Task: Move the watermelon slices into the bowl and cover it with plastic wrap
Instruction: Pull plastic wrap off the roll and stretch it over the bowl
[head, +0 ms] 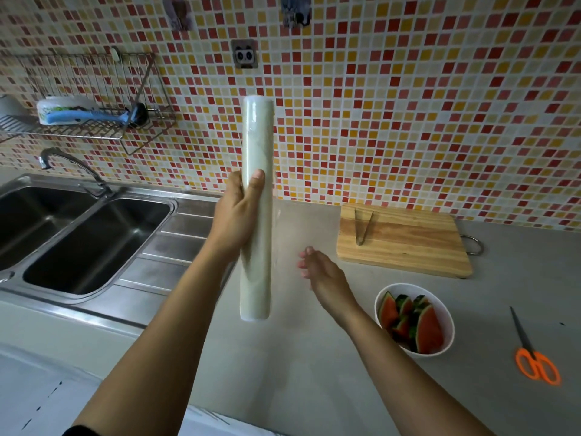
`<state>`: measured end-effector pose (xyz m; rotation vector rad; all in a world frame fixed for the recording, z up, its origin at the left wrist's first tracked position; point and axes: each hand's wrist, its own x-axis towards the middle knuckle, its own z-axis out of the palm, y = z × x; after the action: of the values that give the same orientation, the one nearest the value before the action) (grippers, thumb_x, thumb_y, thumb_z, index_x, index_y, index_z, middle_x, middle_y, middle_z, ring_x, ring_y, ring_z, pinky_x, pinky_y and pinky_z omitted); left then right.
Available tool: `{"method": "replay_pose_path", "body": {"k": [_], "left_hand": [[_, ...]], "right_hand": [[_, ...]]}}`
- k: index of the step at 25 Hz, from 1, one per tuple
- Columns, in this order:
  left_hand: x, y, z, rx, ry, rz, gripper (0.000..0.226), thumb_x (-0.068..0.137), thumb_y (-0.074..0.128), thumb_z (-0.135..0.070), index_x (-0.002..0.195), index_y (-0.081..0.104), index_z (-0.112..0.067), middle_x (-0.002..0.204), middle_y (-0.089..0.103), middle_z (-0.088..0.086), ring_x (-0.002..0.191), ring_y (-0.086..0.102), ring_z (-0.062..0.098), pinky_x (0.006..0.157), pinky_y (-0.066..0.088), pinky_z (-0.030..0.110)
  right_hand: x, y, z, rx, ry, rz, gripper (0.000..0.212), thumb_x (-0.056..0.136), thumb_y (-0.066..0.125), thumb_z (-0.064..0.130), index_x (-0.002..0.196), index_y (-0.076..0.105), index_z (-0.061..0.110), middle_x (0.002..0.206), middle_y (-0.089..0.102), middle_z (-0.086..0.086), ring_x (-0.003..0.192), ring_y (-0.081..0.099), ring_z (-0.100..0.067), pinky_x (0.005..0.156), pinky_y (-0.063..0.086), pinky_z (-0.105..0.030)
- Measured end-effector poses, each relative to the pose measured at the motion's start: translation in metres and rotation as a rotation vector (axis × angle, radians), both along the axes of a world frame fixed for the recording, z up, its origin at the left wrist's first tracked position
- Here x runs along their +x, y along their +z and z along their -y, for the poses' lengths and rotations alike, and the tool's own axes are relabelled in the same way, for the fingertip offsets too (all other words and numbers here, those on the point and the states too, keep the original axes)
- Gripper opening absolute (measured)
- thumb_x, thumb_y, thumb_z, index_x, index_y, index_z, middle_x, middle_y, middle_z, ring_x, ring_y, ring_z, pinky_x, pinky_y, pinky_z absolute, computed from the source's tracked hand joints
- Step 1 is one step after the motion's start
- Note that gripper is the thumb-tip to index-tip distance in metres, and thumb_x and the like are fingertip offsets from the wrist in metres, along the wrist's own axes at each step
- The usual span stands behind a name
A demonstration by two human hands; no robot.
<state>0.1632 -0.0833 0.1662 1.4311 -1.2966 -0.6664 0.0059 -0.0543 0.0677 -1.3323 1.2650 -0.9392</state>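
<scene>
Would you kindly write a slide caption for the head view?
Left hand holds the plastic wrap roll upright; right hand open beside it; watermelon slices already in the bowl.

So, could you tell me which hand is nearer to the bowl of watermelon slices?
The right hand, open and empty, hovers just up-left of the bowl. The left hand is farther left, gripping the plastic wrap roll upright.

A: What colours show on the wall (408,105)?
B: A mosaic of red, orange, yellow and cream squares.
A: And lower down?
B: A pale grey tabletop (298,357), a white bowl (448,322) of red, green-rinded watermelon slices (408,319), orange-handled scissors (536,360), a pale whitish-green plastic wrap roll (256,215).
</scene>
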Motion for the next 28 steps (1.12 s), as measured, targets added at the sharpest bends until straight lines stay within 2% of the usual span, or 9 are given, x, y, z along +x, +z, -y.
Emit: {"method": "replay_pose_path", "body": {"k": [3,7,9,11,13,18,20,24,28], "left_hand": [[-0.019,-0.013,-0.011,0.057,-0.055,0.036,0.05,0.084,0.038,-0.067,0.107,0.046,-0.024,0.087,0.059,-0.008,0.077,0.061,0.006,0.068,0.049,0.03],[-0.035,-0.023,-0.021,0.092,-0.111,-0.11,0.042,0.093,0.043,-0.052,0.112,0.045,-0.015,0.09,0.061,0.001,0.065,0.066,-0.001,0.047,0.051,0.018],[-0.036,-0.024,-0.021,0.117,-0.08,-0.042,0.043,0.092,0.04,-0.056,0.11,0.044,-0.017,0.095,0.061,0.006,0.073,0.067,0.01,0.057,0.055,0.03],[-0.034,-0.026,-0.018,0.124,-0.035,0.08,0.044,0.09,0.038,-0.059,0.106,0.045,-0.019,0.097,0.061,0.004,0.085,0.062,0.015,0.067,0.05,0.031],[-0.034,-0.029,-0.016,0.101,0.011,0.187,0.041,0.09,0.039,-0.059,0.103,0.044,-0.02,0.097,0.06,0.001,0.087,0.058,0.016,0.064,0.042,0.028],[-0.036,-0.042,-0.014,0.086,0.197,0.421,0.041,0.094,0.035,-0.045,0.112,0.045,-0.01,0.105,0.056,0.013,0.083,0.05,0.024,0.069,0.034,0.032],[-0.036,-0.045,-0.014,0.129,0.191,0.389,0.039,0.093,0.034,-0.041,0.107,0.049,-0.008,0.101,0.057,0.013,0.086,0.052,0.026,0.07,0.033,0.032],[-0.032,-0.048,-0.014,0.252,-0.031,-0.064,0.04,0.092,0.044,-0.047,0.118,0.043,-0.017,0.111,0.06,0.008,0.102,0.06,0.028,0.087,0.048,0.041],[-0.03,-0.05,-0.015,0.23,-0.037,0.01,0.043,0.088,0.051,-0.053,0.119,0.042,-0.024,0.113,0.061,0.006,0.098,0.062,0.021,0.088,0.05,0.043]], "right_hand": [[0.013,0.019,0.004,-0.096,-0.097,0.255,0.048,0.084,0.031,0.069,0.098,0.06,0.034,0.099,0.064,0.008,0.092,0.063,-0.008,0.067,0.053,-0.024],[0.025,0.032,0.009,-0.183,-0.117,0.227,0.039,0.092,0.035,0.056,0.094,0.056,0.023,0.082,0.064,0.005,0.071,0.064,-0.006,0.055,0.054,-0.028],[0.027,0.031,0.009,-0.241,-0.176,0.194,0.034,0.096,0.038,0.046,0.085,0.053,0.017,0.065,0.056,0.007,0.058,0.056,-0.007,0.051,0.046,-0.027],[0.028,0.029,0.01,-0.304,-0.228,0.16,0.032,0.098,0.038,0.039,0.077,0.047,0.016,0.057,0.051,0.009,0.052,0.048,-0.005,0.053,0.041,-0.025],[0.029,0.029,0.011,-0.349,-0.296,0.123,0.03,0.099,0.035,0.034,0.073,0.042,0.021,0.055,0.051,0.014,0.05,0.046,0.0,0.049,0.034,-0.013],[0.027,0.023,0.009,-0.358,-0.331,0.077,0.028,0.099,0.034,0.034,0.073,0.04,0.029,0.055,0.045,0.008,0.051,0.047,0.002,0.046,0.033,-0.012],[0.025,0.019,0.01,-0.338,-0.335,0.082,0.028,0.099,0.034,0.034,0.072,0.04,0.029,0.054,0.047,0.01,0.05,0.045,0.001,0.046,0.033,-0.013],[0.015,0.017,0.018,-0.315,-0.338,0.09,0.025,0.098,0.037,0.035,0.077,0.047,0.028,0.058,0.051,0.015,0.054,0.047,0.003,0.051,0.034,-0.011],[0.002,0.012,0.024,-0.106,-0.204,0.15,0.033,0.095,0.038,0.048,0.08,0.059,0.027,0.06,0.052,0.015,0.06,0.049,-0.003,0.061,0.041,-0.022]]}}
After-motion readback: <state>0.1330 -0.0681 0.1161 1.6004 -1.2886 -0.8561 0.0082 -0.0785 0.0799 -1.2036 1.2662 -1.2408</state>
